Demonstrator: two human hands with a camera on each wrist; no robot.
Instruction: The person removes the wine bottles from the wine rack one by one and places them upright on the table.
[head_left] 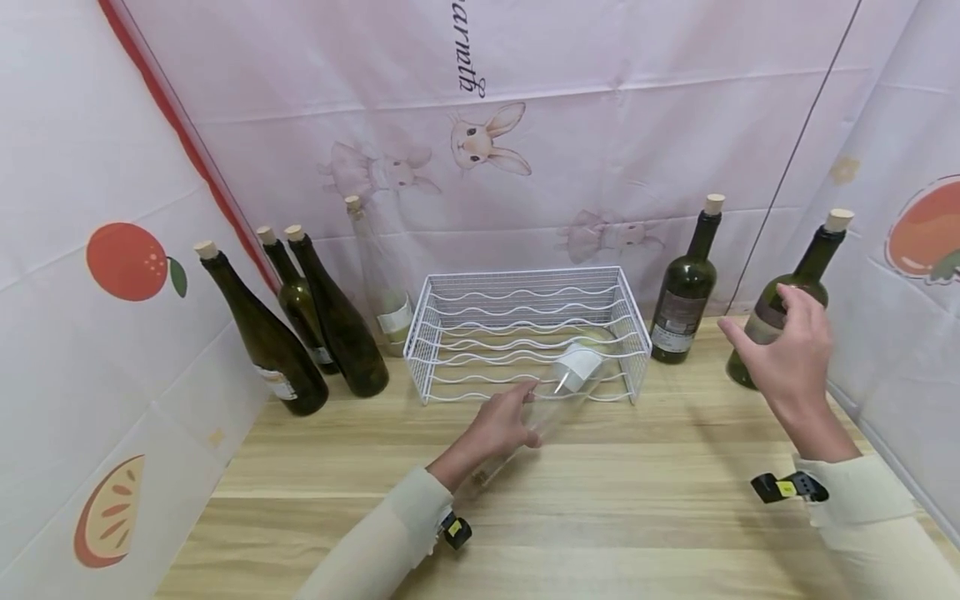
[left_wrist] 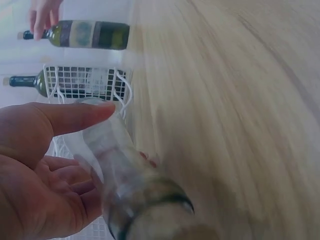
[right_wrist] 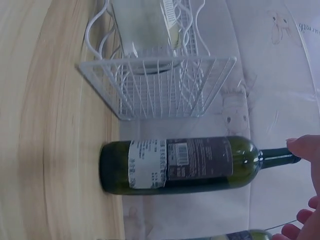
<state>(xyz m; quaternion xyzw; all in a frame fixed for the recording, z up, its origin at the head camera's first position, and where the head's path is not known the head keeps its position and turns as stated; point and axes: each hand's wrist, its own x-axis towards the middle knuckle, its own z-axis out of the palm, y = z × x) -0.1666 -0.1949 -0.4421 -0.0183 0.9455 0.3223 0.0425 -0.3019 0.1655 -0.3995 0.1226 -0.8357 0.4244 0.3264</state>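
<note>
My left hand [head_left: 498, 423] grips a clear glass bottle [head_left: 579, 367] with a pale label, its thumb on one side and fingers on the other. The bottle slants, its labelled base end inside the white wire rack [head_left: 416, 350] and its neck end toward me, close in the left wrist view. My right hand [head_left: 795, 358] hangs at the right, thumb and fingers spread apart with nothing between them. It partly covers a dark green corked wine bottle [head_left: 813, 271]. Left of that stands another dark bottle [head_left: 682, 308] with a brown and white label.
Left of the rack stand a clear corked bottle [head_left: 384, 275] and several dark green bottles [head_left: 258, 329], all upright. Printed cloth walls [head_left: 300, 67] enclose the wooden table [head_left: 600, 517] at the back and sides.
</note>
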